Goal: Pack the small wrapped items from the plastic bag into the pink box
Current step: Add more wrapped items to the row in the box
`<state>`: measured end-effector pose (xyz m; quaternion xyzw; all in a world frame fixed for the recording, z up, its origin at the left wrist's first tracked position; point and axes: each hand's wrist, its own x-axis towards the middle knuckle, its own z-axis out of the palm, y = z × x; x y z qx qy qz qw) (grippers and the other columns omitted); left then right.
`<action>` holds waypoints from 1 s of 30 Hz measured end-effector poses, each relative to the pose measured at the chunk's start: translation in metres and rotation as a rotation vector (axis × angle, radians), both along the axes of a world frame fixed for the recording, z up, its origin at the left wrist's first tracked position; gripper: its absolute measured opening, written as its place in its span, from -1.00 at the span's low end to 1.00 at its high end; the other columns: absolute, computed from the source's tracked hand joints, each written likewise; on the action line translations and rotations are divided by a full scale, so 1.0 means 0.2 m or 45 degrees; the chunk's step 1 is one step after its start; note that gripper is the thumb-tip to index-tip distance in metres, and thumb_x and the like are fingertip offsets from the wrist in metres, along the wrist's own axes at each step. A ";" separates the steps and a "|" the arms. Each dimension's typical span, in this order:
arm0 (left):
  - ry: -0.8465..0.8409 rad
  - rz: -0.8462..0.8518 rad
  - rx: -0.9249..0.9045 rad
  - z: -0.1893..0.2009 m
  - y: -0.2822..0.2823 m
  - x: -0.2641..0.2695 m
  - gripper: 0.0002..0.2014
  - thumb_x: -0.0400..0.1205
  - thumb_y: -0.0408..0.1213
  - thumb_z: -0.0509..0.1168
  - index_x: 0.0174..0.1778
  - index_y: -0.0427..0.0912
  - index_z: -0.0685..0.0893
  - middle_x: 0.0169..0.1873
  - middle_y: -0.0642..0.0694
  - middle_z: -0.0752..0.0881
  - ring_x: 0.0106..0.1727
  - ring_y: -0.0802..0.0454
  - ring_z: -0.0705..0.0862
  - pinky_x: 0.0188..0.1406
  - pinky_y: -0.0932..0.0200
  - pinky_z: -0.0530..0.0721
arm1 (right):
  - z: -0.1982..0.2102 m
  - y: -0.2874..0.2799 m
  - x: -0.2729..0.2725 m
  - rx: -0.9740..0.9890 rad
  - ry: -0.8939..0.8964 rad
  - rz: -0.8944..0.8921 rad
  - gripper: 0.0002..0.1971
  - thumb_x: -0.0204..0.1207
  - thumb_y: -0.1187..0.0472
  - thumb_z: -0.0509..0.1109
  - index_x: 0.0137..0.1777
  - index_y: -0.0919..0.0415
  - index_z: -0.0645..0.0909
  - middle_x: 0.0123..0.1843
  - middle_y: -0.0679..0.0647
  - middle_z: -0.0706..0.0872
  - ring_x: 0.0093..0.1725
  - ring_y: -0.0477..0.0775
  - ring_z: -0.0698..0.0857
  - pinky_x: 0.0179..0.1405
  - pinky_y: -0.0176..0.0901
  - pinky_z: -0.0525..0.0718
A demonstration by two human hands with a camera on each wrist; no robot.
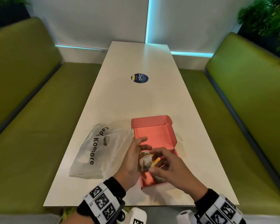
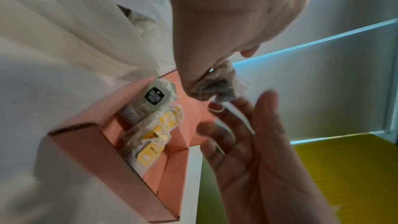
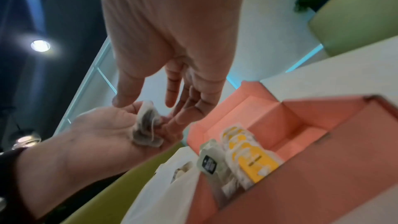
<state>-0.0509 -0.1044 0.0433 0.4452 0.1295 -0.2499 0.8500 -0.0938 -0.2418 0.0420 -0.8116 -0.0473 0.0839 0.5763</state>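
Left hand (image 1: 132, 160) palm up over the near left corner of the box, cradling a small pale wrapped sachet with dark contents (image 1: 145, 162); thumb and fingers loosely curved about it. Right hand (image 1: 169, 167) at 3 o'clock of the sachet, fingers relaxed and spread, fingertips (image 3: 120, 101) touching its edge; no firm grasp visible. Directly beneath: open pink cardboard box (image 1: 153, 135), lid raised toward 12 o'clock, holding one green-labelled packet (image 2: 154, 95) and yellow-patterned packets (image 2: 159, 130) at its near end. At 9 o'clock of the box, touching it: translucent white plastic bag with black lettering (image 1: 94, 151), one more wrapped item (image 1: 106, 140) visible inside. All resting on a long white table (image 1: 136, 102); round dark blue sticker (image 1: 139, 78) at 12 o'clock, well apart.
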 end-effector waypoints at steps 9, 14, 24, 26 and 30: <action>-0.301 -0.315 0.269 -0.07 0.10 -0.03 -0.64 0.47 -0.33 0.46 0.17 -0.25 0.60 -0.06 -0.18 0.69 -0.07 -0.03 0.68 0.01 -0.03 0.66 | 0.00 0.03 0.06 0.262 0.036 -0.329 -0.88 0.42 0.39 0.48 -0.19 0.18 0.62 -0.41 0.05 0.64 -0.53 -0.04 0.60 -0.51 -0.31 0.53; -0.427 -0.304 0.415 -0.10 0.17 -0.06 -0.78 0.56 -0.49 0.33 0.11 -0.32 0.71 -0.19 -0.15 0.78 -0.25 0.06 0.71 -0.27 0.27 0.68 | 0.01 -0.02 0.06 0.274 0.204 -0.190 -0.88 0.45 0.39 0.45 -0.04 0.30 0.62 -0.32 0.16 0.57 -0.54 -0.01 0.60 -0.55 -0.30 0.53; -0.261 -0.249 0.427 -0.06 0.18 -0.05 -0.86 0.59 -0.35 0.32 -0.19 -0.33 0.74 -0.46 -0.19 0.73 -0.53 0.04 0.67 -0.49 0.30 0.68 | 0.00 -0.03 0.04 0.209 0.188 -0.164 -0.79 0.41 0.27 0.51 0.02 0.16 0.60 -0.22 0.08 0.65 -0.42 -0.02 0.67 -0.46 -0.29 0.58; -0.225 -0.210 0.464 -0.05 0.17 -0.05 -0.85 0.60 -0.39 0.32 -0.23 -0.36 0.72 -0.55 -0.14 0.70 -0.58 0.05 0.66 -0.53 0.31 0.68 | -0.01 -0.03 0.03 -0.011 -0.098 -0.219 -0.74 0.23 0.07 0.57 -0.11 -0.07 0.59 -0.09 -0.09 0.63 -0.28 -0.16 0.66 -0.35 -0.37 0.56; -0.174 -0.173 0.523 -0.05 0.15 -0.06 -0.86 0.60 -0.38 0.33 -0.21 -0.37 0.72 -0.64 -0.05 0.67 -0.61 0.06 0.65 -0.50 0.29 0.71 | -0.05 -0.01 0.00 -0.331 -0.432 -0.035 -0.81 0.18 -0.06 0.50 -0.24 -0.08 0.61 0.11 -0.14 0.51 0.05 -0.29 0.55 0.00 -0.59 0.43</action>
